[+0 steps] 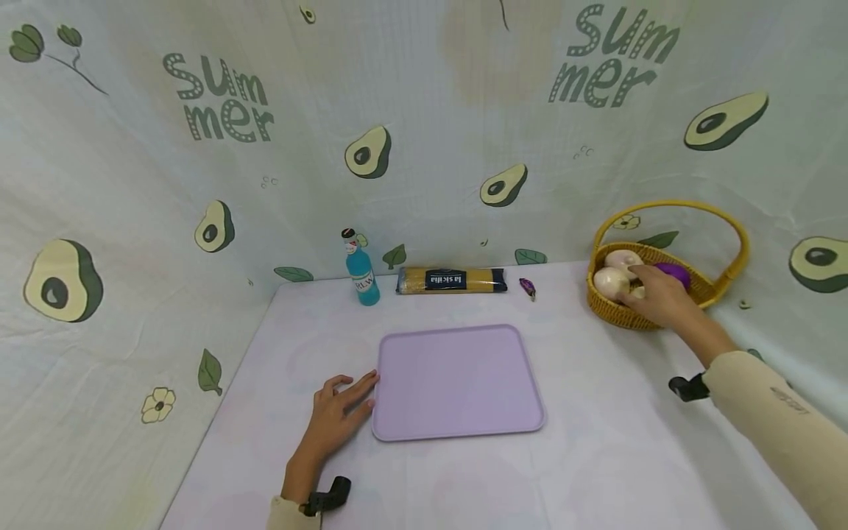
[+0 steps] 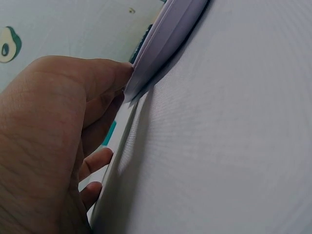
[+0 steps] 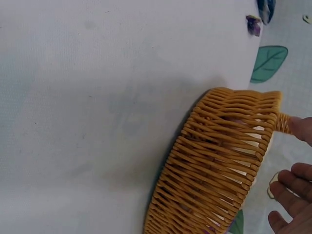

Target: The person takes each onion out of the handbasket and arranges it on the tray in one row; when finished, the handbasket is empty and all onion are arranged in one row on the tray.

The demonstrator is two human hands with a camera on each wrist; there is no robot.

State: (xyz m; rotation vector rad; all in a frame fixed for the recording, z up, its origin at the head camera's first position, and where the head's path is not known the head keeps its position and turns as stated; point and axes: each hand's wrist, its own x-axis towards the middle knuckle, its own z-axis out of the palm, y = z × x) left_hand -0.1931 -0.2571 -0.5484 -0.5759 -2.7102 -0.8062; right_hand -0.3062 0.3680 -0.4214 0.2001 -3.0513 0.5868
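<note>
My left hand [image 1: 338, 416] rests by the left edge of a lilac rectangular tray [image 1: 460, 383], its fingertips touching the rim. In the left wrist view the thumb lies against the tray's rim [image 2: 165, 46]. My right hand [image 1: 656, 294] reaches over a yellow wicker basket [image 1: 619, 315], its fingers among pale, round, onion-like vegetables [image 1: 611, 283]. A shiny purple vegetable [image 1: 674, 274] is also in the basket, behind that hand. In the right wrist view the thumb and fingers are spread apart beyond the basket's woven side [image 3: 209, 161]; no thing shows between them.
Along the back of the table stand a blue bottle [image 1: 362, 274], a yellow pasta packet [image 1: 450, 280] lying flat and a small dark purple vegetable [image 1: 528, 288]. The basket's tall handle [image 1: 669, 204] arches above it. Behind hangs a cloth printed with avocados.
</note>
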